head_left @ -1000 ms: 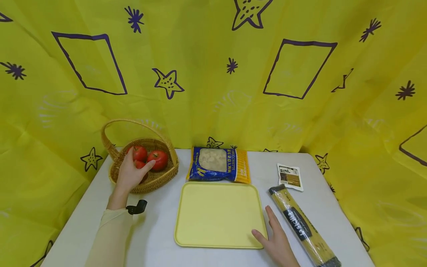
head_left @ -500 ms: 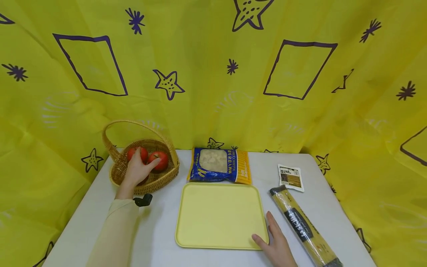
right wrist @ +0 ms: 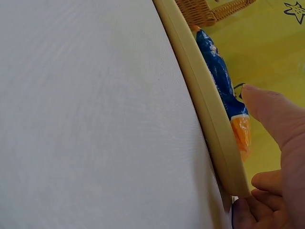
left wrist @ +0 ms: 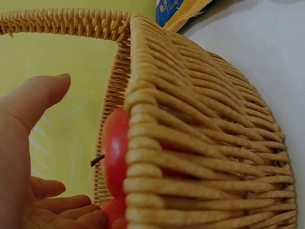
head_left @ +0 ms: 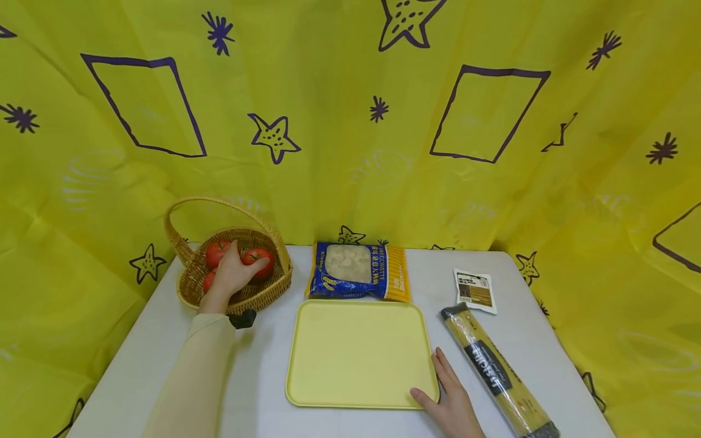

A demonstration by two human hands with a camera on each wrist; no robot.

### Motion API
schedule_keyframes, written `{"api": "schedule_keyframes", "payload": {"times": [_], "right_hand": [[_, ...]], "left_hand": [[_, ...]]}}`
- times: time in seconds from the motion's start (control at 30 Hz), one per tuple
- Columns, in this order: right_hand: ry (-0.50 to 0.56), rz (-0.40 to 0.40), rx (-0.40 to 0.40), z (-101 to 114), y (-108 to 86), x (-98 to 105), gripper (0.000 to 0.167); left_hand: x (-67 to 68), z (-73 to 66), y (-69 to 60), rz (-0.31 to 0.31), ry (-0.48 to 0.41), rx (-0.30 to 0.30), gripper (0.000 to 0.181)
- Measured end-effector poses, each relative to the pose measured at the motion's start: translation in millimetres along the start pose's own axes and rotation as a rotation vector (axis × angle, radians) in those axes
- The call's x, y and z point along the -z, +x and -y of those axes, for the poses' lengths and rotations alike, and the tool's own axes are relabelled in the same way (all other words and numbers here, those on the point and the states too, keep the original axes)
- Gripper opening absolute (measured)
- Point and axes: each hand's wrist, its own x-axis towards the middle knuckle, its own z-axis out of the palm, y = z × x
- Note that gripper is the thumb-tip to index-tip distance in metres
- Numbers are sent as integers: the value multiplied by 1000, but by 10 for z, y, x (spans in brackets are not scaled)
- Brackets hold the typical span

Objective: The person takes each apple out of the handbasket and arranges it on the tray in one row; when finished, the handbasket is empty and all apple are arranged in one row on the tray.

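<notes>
A: State the position of the left hand (head_left: 232, 272).
B: Over the wicker basket (head_left: 272, 293), thumb spread wide from the fingers. The red fruits (head_left: 255, 253) sit inside the basket; the fingertips are close to them, no grip visible.
A: And the right hand (head_left: 453, 404)?
B: At the near right corner of the yellow tray (head_left: 358, 353), thumb apart from the fingers. Firm contact cannot be determined.
A: Adjacent items?
B: A blue-and-orange bag (head_left: 356, 271) behind the tray; a long packet (head_left: 497, 370) right of it.
</notes>
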Motion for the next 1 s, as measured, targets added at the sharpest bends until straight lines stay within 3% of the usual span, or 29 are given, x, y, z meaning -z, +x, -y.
{"api": "schedule_keyframes", "payload": {"times": [0.67, 1.0], "right_hand": [[-31, 64, 6, -27, 17, 9, 98], [-8, 167, -100, 12, 48, 66, 112]], "left_hand": [[-135, -90, 102, 44, 15, 31, 101], [-176, -137, 118, 72, 22, 37, 99]]}}
